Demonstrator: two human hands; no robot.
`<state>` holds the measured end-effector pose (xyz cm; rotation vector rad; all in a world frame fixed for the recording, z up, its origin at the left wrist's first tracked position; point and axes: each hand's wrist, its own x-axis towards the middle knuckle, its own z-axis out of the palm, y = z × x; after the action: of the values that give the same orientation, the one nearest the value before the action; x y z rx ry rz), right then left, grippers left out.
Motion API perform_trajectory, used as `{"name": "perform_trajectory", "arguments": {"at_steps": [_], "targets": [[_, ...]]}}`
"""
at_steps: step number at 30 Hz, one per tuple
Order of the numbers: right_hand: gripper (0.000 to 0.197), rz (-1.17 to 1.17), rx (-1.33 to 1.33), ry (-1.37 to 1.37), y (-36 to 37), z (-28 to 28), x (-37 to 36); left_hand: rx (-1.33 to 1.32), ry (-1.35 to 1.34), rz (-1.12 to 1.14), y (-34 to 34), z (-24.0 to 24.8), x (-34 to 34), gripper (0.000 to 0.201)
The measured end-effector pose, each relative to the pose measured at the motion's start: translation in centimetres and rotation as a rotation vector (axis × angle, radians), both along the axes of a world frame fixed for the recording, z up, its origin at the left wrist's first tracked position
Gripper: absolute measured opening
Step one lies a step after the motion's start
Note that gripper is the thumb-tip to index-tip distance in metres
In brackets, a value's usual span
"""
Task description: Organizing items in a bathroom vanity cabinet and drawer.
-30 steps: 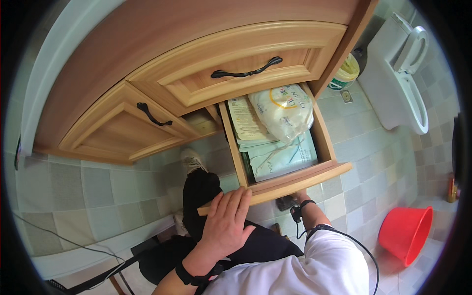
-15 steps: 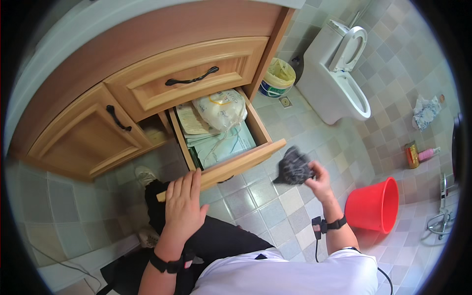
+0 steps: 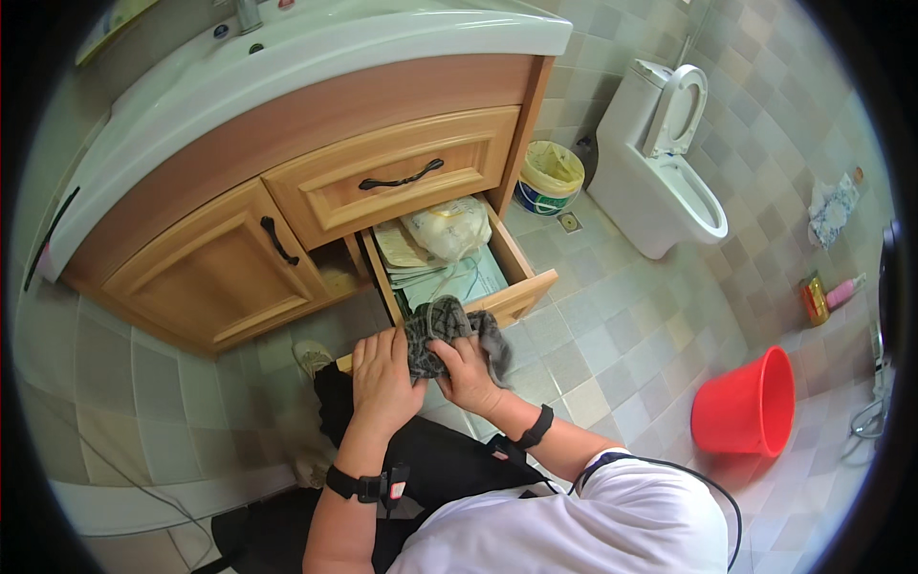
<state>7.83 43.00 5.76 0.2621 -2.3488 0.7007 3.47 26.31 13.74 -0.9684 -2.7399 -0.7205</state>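
My right hand point(image 3: 466, 376) is closed on a dark grey patterned cloth point(image 3: 440, 330), bunched over the top edge of the pulled-out drawer's front point(image 3: 526, 295). Part of the cloth hangs to the right of my fingers. Close beside it on the left, my left hand point(image 3: 385, 381) lies with fingers stretched out over the drawer front, its thumb side touching the cloth. Inside the drawer sit a white plastic bag package point(image 3: 448, 230) and flat papers or packets point(image 3: 473, 279). The cloth and my hands hide much of the drawer front.
Above the drawer is a shut wooden drawer point(image 3: 402, 177) with a black handle, under a white washbasin point(image 3: 335, 72). A cabinet door point(image 3: 215, 277) is at left. A lined bin point(image 3: 550, 177), a toilet point(image 3: 660, 172) and a red bucket point(image 3: 744, 402) stand to the right.
My right hand has brought the cloth leftward from over the floor onto the drawer front, next to my left hand. The left hand stays on the drawer front. The view has shifted, showing more basin.
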Motion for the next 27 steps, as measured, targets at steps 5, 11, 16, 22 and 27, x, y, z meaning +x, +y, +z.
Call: {"name": "perform_trajectory", "arguments": {"at_steps": [5, 11, 16, 22, 27], "targets": [[0.055, -0.038, 0.073, 0.066, 5.9, 1.0, -0.4, 0.026, -0.015, -0.018, 0.1, 0.4, 0.2, 0.070], [0.039, -0.211, -0.712, -0.169, 18.1, 6.9, -1.5, -0.003, -0.029, -0.013, -0.3, 0.6, 0.4, 0.071], [0.033, 0.048, -0.835, -0.527, 19.7, 12.9, -9.4, -0.002, -0.047, -0.007, -0.7, 0.1, 0.9, 0.072], [0.047, 0.006, -0.397, -1.315, 19.9, 8.3, -13.8, 0.010, -0.037, -0.028, -0.9, -0.5, 1.0, 0.073], [0.057, 0.005, 0.022, -1.381, 17.9, 11.2, -11.1, 0.016, -0.027, -0.040, -2.0, -0.8, 1.3, 0.074]]}}
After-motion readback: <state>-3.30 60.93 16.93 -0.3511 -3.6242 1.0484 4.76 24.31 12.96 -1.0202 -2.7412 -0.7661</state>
